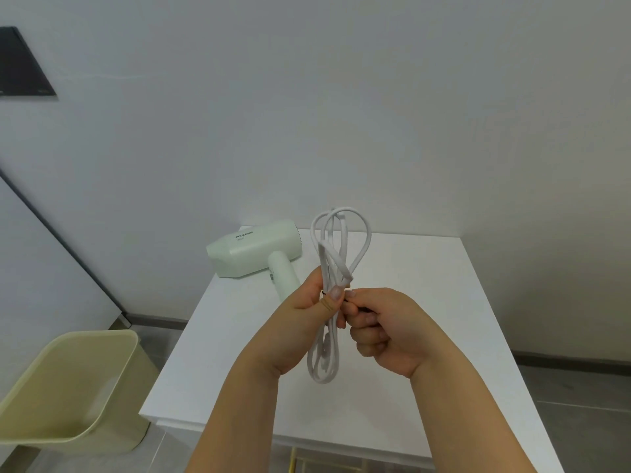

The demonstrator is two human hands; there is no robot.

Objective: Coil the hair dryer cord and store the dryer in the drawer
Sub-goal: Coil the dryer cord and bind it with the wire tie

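Note:
A pale green hair dryer lies on its side at the back left of the white cabinet top, handle pointing toward me. Its white cord is gathered into long loops held upright above the top. My left hand pinches the middle of the bundle between thumb and fingers. My right hand is closed right beside it, gripping a thin dark tie that runs around the bundle's middle. Loops stick out above and hang below both hands.
A yellow-green plastic bin stands on the floor at the left of the cabinet. A white wall rises directly behind. Below the cabinet's front edge, part of an opening with a yellow edge shows.

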